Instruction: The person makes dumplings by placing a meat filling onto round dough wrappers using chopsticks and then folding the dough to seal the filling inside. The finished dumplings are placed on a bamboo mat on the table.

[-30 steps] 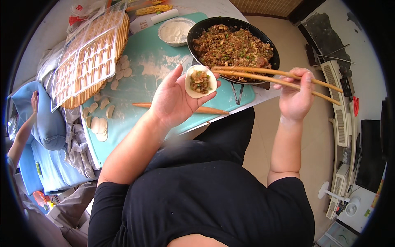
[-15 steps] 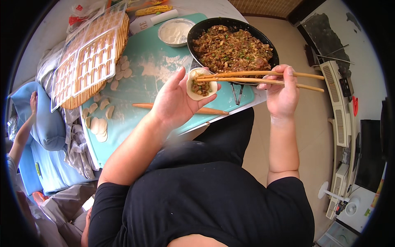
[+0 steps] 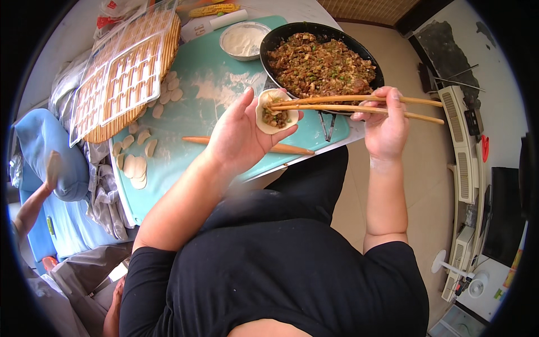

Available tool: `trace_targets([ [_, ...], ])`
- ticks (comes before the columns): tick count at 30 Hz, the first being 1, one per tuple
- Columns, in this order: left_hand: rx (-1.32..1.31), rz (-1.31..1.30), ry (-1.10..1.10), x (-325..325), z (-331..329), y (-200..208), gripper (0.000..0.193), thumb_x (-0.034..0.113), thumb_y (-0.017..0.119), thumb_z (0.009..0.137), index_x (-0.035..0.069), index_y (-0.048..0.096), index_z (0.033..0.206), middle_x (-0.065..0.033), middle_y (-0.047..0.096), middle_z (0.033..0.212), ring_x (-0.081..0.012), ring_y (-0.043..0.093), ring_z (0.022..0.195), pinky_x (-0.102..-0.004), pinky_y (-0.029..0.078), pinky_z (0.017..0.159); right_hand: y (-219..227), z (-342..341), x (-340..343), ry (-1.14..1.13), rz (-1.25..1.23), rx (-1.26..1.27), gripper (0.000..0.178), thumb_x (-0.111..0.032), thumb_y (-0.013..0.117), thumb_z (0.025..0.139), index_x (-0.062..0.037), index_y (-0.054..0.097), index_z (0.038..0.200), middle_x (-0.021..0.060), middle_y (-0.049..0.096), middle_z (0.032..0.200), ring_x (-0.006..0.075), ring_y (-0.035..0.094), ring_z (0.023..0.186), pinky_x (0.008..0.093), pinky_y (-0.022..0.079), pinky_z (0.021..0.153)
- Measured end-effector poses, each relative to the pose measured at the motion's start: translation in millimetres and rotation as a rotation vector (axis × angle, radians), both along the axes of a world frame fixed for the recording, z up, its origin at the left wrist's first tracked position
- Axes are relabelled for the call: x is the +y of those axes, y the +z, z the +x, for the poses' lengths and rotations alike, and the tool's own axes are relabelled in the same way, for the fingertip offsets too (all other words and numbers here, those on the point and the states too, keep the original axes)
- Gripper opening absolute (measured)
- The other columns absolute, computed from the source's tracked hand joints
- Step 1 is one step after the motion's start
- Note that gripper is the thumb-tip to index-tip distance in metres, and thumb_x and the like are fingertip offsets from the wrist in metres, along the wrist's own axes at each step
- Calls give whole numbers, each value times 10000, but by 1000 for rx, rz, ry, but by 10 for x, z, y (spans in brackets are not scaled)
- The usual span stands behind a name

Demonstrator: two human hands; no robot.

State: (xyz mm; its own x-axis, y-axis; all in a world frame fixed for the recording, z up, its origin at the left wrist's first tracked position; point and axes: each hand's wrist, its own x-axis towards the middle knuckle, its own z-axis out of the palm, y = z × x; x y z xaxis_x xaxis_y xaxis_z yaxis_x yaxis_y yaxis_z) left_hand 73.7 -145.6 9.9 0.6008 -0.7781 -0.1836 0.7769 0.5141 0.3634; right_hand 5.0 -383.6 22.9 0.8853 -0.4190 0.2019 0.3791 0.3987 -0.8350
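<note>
My left hand (image 3: 238,132) cradles a round dough wrapper (image 3: 266,126) on its fingers, thumb spread out to the side. A mound of chopped filling (image 3: 275,119) lies in the middle of the wrapper. In my right hand (image 3: 384,126) is a pair of long wooden chopsticks (image 3: 314,101), pointing left with the tips at the filling. Behind them sits a black pan (image 3: 375,56) full of brown filling (image 3: 320,64) with green bits. Beneath my left hand, a tapered wooden rolling pin (image 3: 292,150) rests on the turquoise mat (image 3: 185,168), partly hidden by my wrist.
A metal bowl (image 3: 246,40) of flour stands at the mat's far edge. Flat wrappers (image 3: 135,167) and several curved dough pieces (image 3: 144,136) lie at left. A clear compartment tray (image 3: 132,78) covers a round woven mat. Another person's hand (image 3: 52,168) is at far left.
The other person's hand at far left has moved down. The table scene has shifted slightly right in view. My hands, the wrapper and the chopsticks hold nearly the same position.
</note>
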Motion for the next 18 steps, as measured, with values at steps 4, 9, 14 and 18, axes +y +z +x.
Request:
trace_targets([
  [4,29,-20,5,7,-3,10,562,395,319,962,-44,338,1312,-222,430,1282,-378,421,1209,-422,421,983,24,-11,-14,25,44,-13,277,-242,411,948,-6,545,891,114,593,672,244,599,533,369,540,529],
  [9,48,-43,-6,17,13,-3,541,372,319,965,-46,337,1308,-246,425,1283,-382,421,1207,-427,419,986,-24,6,-45,44,34,-5,276,-242,413,947,-8,549,891,115,601,678,243,600,537,373,540,527],
  [14,-4,58,15,59,4,-78,445,256,371,962,-43,344,1290,-256,435,1267,-372,454,1180,-416,444,967,-61,60,-291,-320,-140,23,275,-244,422,948,6,527,903,112,579,691,231,594,540,344,543,535],
  [18,-121,217,54,45,-32,-38,404,175,406,946,-40,347,1282,-247,458,1246,-365,485,1153,-413,469,940,-418,125,-300,-404,-414,225,256,-225,430,950,18,511,938,92,564,719,178,593,567,287,530,535],
])
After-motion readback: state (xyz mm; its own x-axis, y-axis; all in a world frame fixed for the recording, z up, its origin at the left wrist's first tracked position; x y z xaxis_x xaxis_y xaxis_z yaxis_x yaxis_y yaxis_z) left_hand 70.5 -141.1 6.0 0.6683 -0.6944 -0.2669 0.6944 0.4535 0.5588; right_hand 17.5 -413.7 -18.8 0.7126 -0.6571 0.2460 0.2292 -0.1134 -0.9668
